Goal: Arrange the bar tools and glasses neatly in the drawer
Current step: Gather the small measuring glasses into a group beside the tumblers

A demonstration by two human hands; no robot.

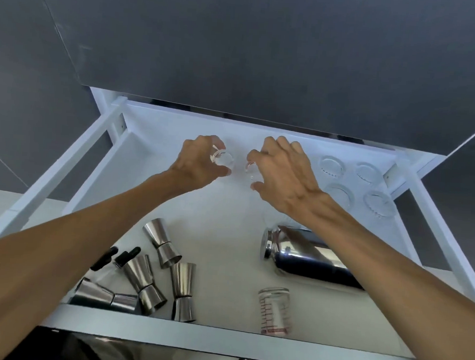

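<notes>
Both hands, the left hand (197, 160) and right hand (282, 173), each pinch a small clear glass (223, 159) at the back of the white drawer (161, 136), where near-touching rims could clink or chip if brought together carelessly.

White open drawer (248, 344) under a dark grey countertop (239, 40); silver steel jiggers (162, 242); mirror-chrome cocktail shaker (304, 256); clear measuring glass (275, 310) with red graduations; black-capped dropper bottles (127, 256)
</notes>
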